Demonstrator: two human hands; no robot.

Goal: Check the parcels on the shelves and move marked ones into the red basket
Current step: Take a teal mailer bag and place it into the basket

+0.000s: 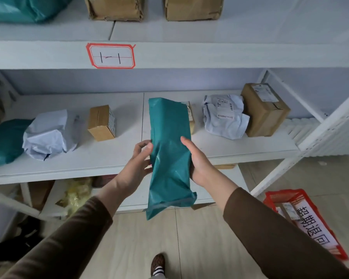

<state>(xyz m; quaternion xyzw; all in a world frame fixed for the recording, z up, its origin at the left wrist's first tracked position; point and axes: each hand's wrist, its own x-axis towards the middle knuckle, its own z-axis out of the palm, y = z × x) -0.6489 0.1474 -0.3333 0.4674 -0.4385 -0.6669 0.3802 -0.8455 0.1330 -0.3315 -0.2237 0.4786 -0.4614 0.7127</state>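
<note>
I hold a long teal plastic parcel [169, 150] upright in front of the middle shelf [117, 166]. My left hand [138, 160] grips its left edge with thumb in front. My right hand [197, 160] holds its right edge, fingers wrapped behind. The side facing me is plain, with no mark or label showing. The red basket [278, 198] stands on the floor at the lower right, with a white sign in black characters and some parcels inside.
On the middle shelf lie a teal bag [4, 141], a white bag [50, 133], a small box [102, 125], a white labelled bag [224, 115] and a larger box [264, 109]. Two boxes [115, 8] sit on the top shelf. A white diagonal brace [302, 150] crosses right.
</note>
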